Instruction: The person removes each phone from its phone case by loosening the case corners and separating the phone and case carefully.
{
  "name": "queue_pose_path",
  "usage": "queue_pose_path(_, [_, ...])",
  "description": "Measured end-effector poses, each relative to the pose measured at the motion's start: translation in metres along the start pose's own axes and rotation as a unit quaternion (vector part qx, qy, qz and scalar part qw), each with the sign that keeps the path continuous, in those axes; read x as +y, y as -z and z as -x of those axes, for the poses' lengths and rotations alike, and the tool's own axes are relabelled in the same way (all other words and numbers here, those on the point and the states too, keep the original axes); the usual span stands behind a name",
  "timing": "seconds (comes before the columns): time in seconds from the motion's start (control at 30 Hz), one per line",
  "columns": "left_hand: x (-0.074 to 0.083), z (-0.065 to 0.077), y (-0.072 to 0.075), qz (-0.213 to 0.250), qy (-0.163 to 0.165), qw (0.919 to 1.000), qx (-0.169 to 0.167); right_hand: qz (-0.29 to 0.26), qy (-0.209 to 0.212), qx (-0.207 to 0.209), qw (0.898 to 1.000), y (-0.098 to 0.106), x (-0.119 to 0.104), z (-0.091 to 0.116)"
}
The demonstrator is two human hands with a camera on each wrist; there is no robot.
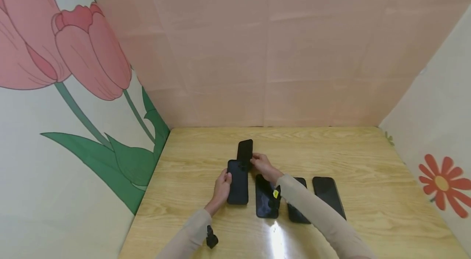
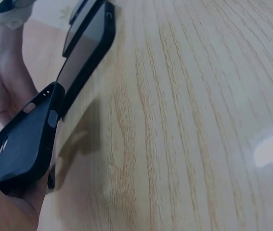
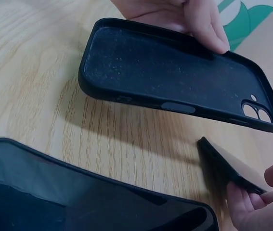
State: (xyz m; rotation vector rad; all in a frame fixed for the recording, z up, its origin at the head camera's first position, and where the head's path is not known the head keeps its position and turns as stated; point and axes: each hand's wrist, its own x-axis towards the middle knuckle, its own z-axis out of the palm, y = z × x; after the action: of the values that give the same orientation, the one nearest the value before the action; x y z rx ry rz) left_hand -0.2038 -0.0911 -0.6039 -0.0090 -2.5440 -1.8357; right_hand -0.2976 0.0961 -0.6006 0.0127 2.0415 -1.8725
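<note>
A black phone case (image 1: pixel 238 187) with nothing inside it is held over the table by my left hand (image 1: pixel 221 185), thumb at its rim. Its camera cutouts show in the right wrist view, where the left hand (image 3: pixel 194 17) grips its far long edge. Just behind the case, a dark phone (image 1: pixel 245 148) has one edge between the fingers and thumb of my right hand (image 1: pixel 264 166). In the right wrist view that phone (image 3: pixel 230 166) is tilted, close to the tabletop. Whether it touches the table, I cannot tell.
Three dark phones lie in a row on the wooden table (image 1: pixel 191 157): one near the case (image 1: pixel 265 202), one partly under the right forearm (image 1: pixel 297 212), one farther right (image 1: pixel 328 193). A pink wall (image 1: pixel 265 67) stands behind, with flower-printed walls on both sides.
</note>
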Motion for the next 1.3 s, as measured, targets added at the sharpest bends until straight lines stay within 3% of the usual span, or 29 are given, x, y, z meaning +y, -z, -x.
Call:
queue_pose_path(0.23, [0.000,0.001,0.000,-0.004,-0.002,1.0000,0.001,-0.013,-0.014,-0.007,1.000,0.003,0.004,-0.003])
queue_pose_path(0.8, [-0.002,0.002,-0.001,-0.005,-0.003,1.0000,0.004,-0.010,-0.031,0.019,0.999,0.003,0.003,0.002])
queue_pose_path(1.3, [-0.007,0.004,0.000,0.007,0.006,0.9999,-0.006,-0.009,-0.004,0.024,1.000,0.005,-0.006,0.013])
